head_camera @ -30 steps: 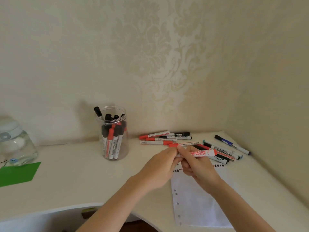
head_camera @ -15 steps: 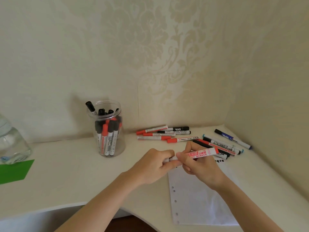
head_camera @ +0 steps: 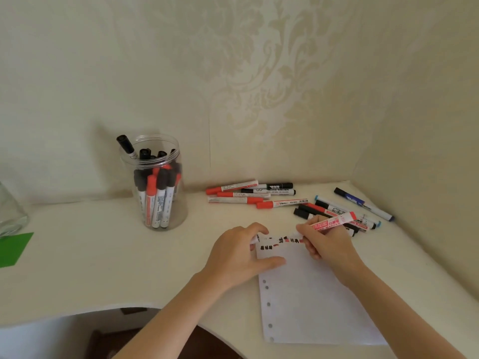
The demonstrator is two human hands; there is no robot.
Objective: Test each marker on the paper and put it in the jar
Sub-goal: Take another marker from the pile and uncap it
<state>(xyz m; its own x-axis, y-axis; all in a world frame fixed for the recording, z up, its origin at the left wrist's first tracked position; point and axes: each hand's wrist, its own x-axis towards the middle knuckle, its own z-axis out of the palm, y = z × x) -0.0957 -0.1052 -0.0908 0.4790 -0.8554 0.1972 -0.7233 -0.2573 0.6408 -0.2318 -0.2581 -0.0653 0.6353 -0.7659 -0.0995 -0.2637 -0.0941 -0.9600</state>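
Red marker [head_camera: 333, 224] gripped in right hand [head_camera: 328, 242], over paper [head_camera: 311, 294]

held red marker [head_camera: 334, 224] | label reads "MARKER" | other print illegible

Soft, even daylight; the jar [head_camera: 155, 182] casts a faint shadow leftward; wide-angle bending at edges.

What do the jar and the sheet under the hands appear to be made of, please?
The jar looks like clear plastic, though glass is possible: markers show through its glossy wall and the rim is ribbed. The sheet looks like thin matte white paper with punched holes along one edge.
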